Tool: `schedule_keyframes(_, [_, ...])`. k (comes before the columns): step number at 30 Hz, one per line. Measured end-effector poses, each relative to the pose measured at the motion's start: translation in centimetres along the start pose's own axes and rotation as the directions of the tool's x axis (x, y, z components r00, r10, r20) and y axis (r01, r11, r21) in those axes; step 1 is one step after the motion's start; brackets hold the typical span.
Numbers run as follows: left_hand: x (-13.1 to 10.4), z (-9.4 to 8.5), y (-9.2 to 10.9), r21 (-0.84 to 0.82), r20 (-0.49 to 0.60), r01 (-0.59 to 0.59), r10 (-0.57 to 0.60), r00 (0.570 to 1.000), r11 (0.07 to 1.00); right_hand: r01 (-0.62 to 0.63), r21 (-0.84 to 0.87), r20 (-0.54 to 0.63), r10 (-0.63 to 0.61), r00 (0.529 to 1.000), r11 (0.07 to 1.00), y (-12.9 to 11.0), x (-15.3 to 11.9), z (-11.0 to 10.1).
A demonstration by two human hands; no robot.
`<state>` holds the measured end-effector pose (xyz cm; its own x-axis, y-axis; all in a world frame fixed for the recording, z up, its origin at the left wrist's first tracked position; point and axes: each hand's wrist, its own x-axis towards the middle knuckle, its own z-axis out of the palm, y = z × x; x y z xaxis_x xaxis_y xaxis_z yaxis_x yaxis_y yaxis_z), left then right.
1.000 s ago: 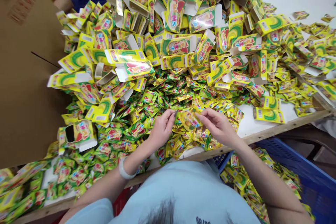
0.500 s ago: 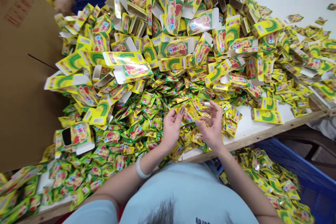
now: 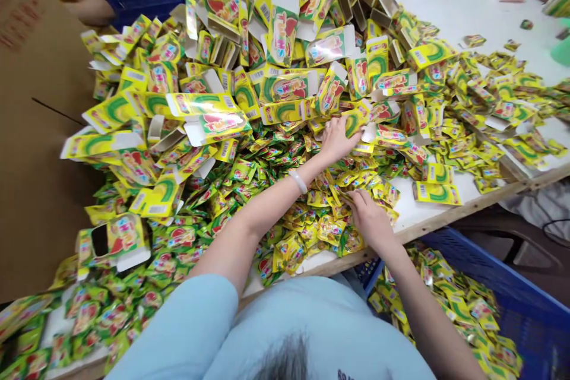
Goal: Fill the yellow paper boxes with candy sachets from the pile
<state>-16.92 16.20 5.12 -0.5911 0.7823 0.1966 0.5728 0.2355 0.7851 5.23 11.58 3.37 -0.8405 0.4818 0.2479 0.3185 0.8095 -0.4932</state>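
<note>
My left hand [image 3: 338, 141] reaches out over the heap, its fingers on a yellow-green box [image 3: 356, 120] at the heap's near side. Closer to me, my right hand [image 3: 369, 217] has its fingers pressed together around yellow sachets [image 3: 344, 196], which it partly hides. Small yellow sachets [image 3: 330, 228] lie below and around my right hand. Green sachets [image 3: 243, 171] spread to the left of my left wrist.
Many open boxes [image 3: 285, 27] are piled at the back of the white table [image 3: 463, 9]. A large carton [image 3: 40, 130] stands at left, a blue crate [image 3: 525, 314] of sachets at lower right. Another person's arm [image 3: 91, 5] shows at upper left.
My left hand has moved forward from the sachets to a box in the pile. My right hand has come slightly nearer the table edge, and its fingers have closed. The view has shifted a little.
</note>
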Motion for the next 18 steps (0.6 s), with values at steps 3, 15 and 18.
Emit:
schedule_keyframes(3, [-0.5, -0.4, 0.0, -0.107, -0.098, 0.036, -0.047, 0.994, 0.994, -0.041, 0.207, -0.063, 0.055, 0.997, 0.977, 0.3, 0.1, -0.8])
schedule_keyframes(15, [-15.6, -8.6, 4.1, -0.601, 0.465, 0.314, 0.002, 0.885, 0.735, 0.233, 0.560, -0.261, -0.098, 0.960, 0.795, -4.3, 6.3, -8.2])
schedule_keyframes(18, [-16.2, -9.2, 4.0, -0.535, 0.507, 0.315, -0.001, 0.862, 0.784, 0.268, 0.383, -0.059, -0.266, 0.962, 0.884, -4.4, 6.1, -8.5])
